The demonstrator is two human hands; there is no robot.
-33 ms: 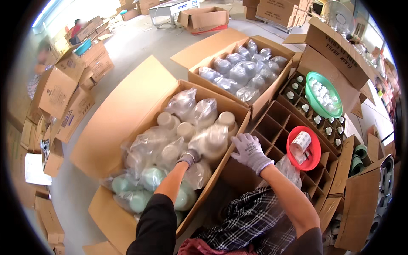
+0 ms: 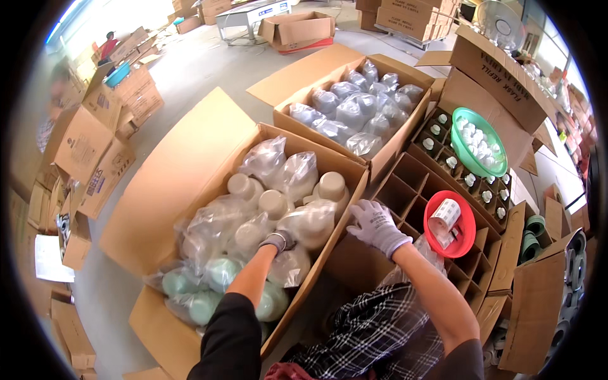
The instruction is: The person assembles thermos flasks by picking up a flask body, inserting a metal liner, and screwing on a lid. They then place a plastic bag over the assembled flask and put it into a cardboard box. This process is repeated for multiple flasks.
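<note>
My left hand [image 2: 278, 240], in a grey glove, reaches down among bagged containers in the open carton [image 2: 354, 215] before me. Its fingers are hidden by the hand itself and the clear plastic. Just beyond it lies a cream container in a clear bag [image 2: 311, 223]; other cream containers [image 2: 274, 204] surround it. Mint-green containers [image 2: 223, 272], also bagged, fill the near left part. My right hand [image 2: 378, 226], gloved too, hovers by the carton's right wall with fingers spread and nothing in them, above the near edge of a divided carton [image 2: 405, 176].
Inside the divided carton sits a red bowl [image 2: 470, 235] holding a label roll. A green basin [image 2: 459, 136] of small white parts rests over cells of white-topped bottles [image 2: 451, 163]. Behind stands a carton of bagged silvery items [image 2: 354, 111]. Stacked cartons [image 2: 85, 142] line the left.
The bagged cream container beyond my left hand has shifted slightly, baring more of the container behind it. My right fingers have come a little away from the carton's edge. The view has shifted slightly.
</note>
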